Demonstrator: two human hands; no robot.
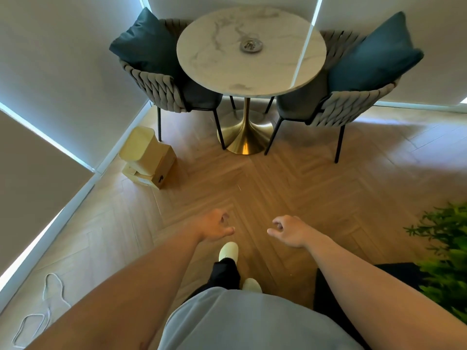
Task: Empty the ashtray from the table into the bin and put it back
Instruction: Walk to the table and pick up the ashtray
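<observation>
The person wears a pale grey-blue top, black trousers and cream shoes, with both forearms bare.

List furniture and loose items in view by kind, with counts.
Round marble table: 1
Woven chairs: 2
Teal cushions: 2
Ashtray: 1
Yellow bin: 1
Cardboard box: 1
Total: 8

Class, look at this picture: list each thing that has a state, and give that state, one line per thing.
ashtray: upright on table, contents inside
bin: on floor, lid shut
left hand: empty, fingers loosely curled
right hand: empty, fingers loosely curled
</observation>
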